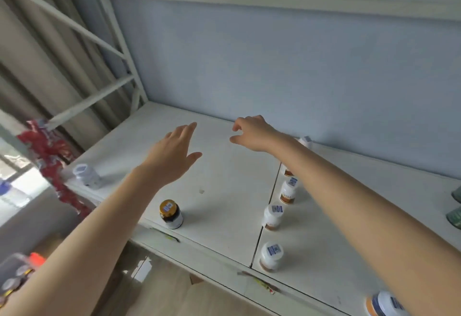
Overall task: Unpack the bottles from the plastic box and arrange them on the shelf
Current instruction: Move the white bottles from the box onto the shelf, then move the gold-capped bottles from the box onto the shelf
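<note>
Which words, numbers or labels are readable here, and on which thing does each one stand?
None is readable.
Blue stickers on lids of the white plastic bottles: blurred.
Blue label on the gold-lidded dark jar: blurred.
Print on the red plastic wrapping: blurred.
Yellow tag on the white shelf edge: too small.

Both hands hang empty over the white shelf point(224, 178), beyond the gold-capped bottle point(171, 213) at its front edge. The left hand point(172, 156) is flat-fingered, the right hand point(252, 133) loosely curled. Right of that bottle a row of white-capped bottles point(273, 215) runs front to back; left of it stands a lone white bottle point(86, 176).
</note>
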